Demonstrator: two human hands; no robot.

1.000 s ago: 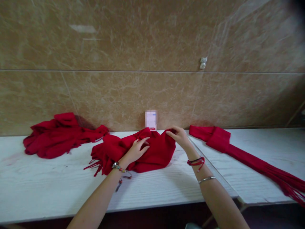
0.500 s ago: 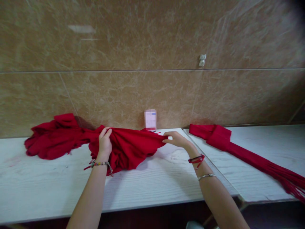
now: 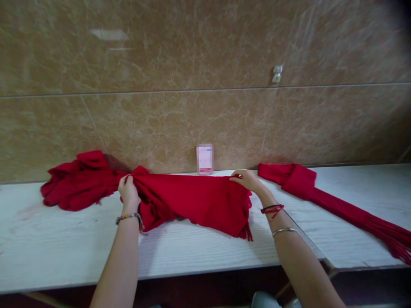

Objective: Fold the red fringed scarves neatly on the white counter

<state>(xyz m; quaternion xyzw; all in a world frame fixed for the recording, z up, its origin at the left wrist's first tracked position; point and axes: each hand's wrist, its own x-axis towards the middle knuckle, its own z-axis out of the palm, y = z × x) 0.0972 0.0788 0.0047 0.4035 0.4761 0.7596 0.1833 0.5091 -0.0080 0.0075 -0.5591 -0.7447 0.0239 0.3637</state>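
Observation:
A red fringed scarf [image 3: 192, 199] is stretched sideways across the white table [image 3: 64, 252] in front of me. My left hand [image 3: 127, 191] is closed on its bunched left part, fingers wrapped over the top edge. My right hand [image 3: 246, 179] pinches the scarf's upper right corner near the wall. The cloth hangs in a fan between both hands, and its fringed right edge touches the tabletop.
A crumpled heap of red scarves [image 3: 77, 182] lies at the back left. A folded red scarf [image 3: 321, 199] with long fringe stretches over the second table [image 3: 362, 188] on the right. A small pink card [image 3: 204, 159] leans on the brown marble wall [image 3: 192, 85].
My hands have drawn apart, the left going left and the right going right, so the bunched scarf is now pulled out wide. The camera has shifted slightly.

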